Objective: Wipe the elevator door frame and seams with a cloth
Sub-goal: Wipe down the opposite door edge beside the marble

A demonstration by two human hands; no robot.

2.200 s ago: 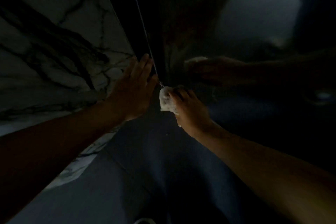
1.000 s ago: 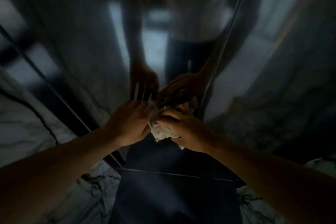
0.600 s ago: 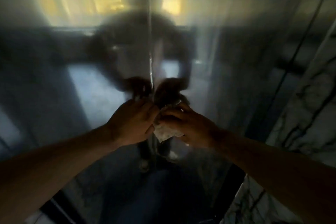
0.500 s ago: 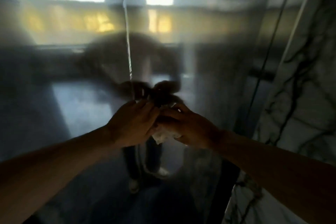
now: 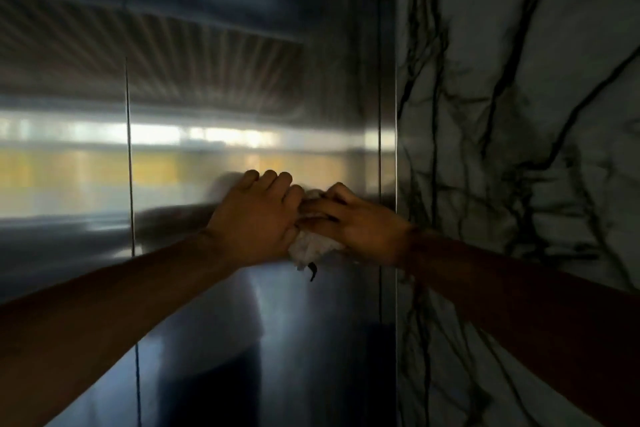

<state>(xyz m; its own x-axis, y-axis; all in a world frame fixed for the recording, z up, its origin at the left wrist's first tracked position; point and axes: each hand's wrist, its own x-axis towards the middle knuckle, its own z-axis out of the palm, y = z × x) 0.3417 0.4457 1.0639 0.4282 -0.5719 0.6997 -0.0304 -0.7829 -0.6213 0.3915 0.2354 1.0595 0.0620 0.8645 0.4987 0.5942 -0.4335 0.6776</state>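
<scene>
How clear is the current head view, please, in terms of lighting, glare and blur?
Head view: dim overall, forearms nearly in silhouette; a bright white and yellow reflected band glares across the steel door; the left hand, right hand and cloth are softly motion-blurred; the marble wall veins stay readable; wide-angle lens.

An elevator lobby: brushed-steel elevator doors (image 5: 214, 114) beside a veined marble wall (image 5: 536, 97).

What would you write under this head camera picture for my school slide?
Two bare hands, left hand and right hand, bunch a white cloth before a shiny elevator door.
</scene>
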